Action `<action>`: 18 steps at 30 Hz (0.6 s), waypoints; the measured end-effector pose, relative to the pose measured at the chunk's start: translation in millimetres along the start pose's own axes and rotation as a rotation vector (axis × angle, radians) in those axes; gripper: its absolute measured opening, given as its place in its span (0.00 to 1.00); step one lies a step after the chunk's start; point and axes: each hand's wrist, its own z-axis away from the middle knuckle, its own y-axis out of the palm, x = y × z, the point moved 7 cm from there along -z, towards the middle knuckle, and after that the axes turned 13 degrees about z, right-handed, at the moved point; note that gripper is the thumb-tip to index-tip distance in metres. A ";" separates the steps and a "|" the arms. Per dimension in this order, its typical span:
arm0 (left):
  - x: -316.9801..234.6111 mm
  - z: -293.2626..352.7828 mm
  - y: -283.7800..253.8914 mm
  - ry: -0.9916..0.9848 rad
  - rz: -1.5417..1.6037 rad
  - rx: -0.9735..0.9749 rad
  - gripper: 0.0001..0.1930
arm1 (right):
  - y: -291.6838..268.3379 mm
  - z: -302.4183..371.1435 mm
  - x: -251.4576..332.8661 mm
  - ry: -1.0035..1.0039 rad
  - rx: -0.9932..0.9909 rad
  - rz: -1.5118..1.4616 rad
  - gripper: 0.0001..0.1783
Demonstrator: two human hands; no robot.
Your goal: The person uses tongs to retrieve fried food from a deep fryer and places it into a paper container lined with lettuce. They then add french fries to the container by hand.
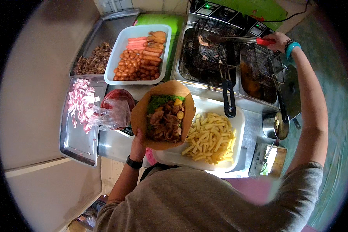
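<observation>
My left hand (138,148) holds a brown paper food box (140,112) by its near left side. Inside the box lie browned meat pieces (164,125), green lettuce (160,101) and some yellow chunks. At the far right my right hand (278,41) is closed round the red handle of a pair of tongs (239,39). The tips of the tongs reach into a black wire fryer basket (216,54), where a small piece of meat (203,41) lies. That basket rests over the left well of the fryer, its black handle (228,96) pointing toward me.
A white tray of fries (210,139) sits under the box's right. Behind stands a tray of sausages and drumsticks (139,54). Metal trays at left hold raw meat (81,102) and cooked meat (94,58); a red bowl (118,94) is beside them. Another basket (261,69) occupies the right well.
</observation>
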 end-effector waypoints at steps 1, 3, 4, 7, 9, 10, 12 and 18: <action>-3.0 1.0 1.3 0.009 -0.085 0.003 0.34 | 2.8 -1.1 -2.2 0.026 -0.003 -0.041 0.24; 0.4 -2.8 -0.8 -0.001 -0.035 0.010 0.33 | 23.6 -12.2 12.9 -0.034 0.041 -0.080 0.22; 2.0 -3.8 -1.1 -0.007 -0.010 0.012 0.33 | 33.9 -19.0 18.1 -0.016 0.058 -0.122 0.23; -0.6 -1.4 3.4 -0.043 0.069 0.022 0.32 | 31.2 -21.0 31.8 0.004 -0.040 0.098 0.24; 0.1 -0.8 1.9 -0.041 0.087 -0.005 0.32 | 26.2 -10.5 40.7 -0.088 -0.128 0.191 0.23; 0.9 -0.5 0.9 -0.043 0.098 -0.017 0.32 | 17.0 -1.0 46.0 -0.114 -0.104 0.226 0.23; 2.9 -1.5 -1.2 -0.026 0.083 -0.017 0.32 | 3.3 18.9 44.9 -0.085 0.033 0.147 0.23; 10.0 -5.5 -6.2 -0.039 0.086 0.024 0.32 | -24.4 51.0 13.8 -0.040 0.001 0.034 0.25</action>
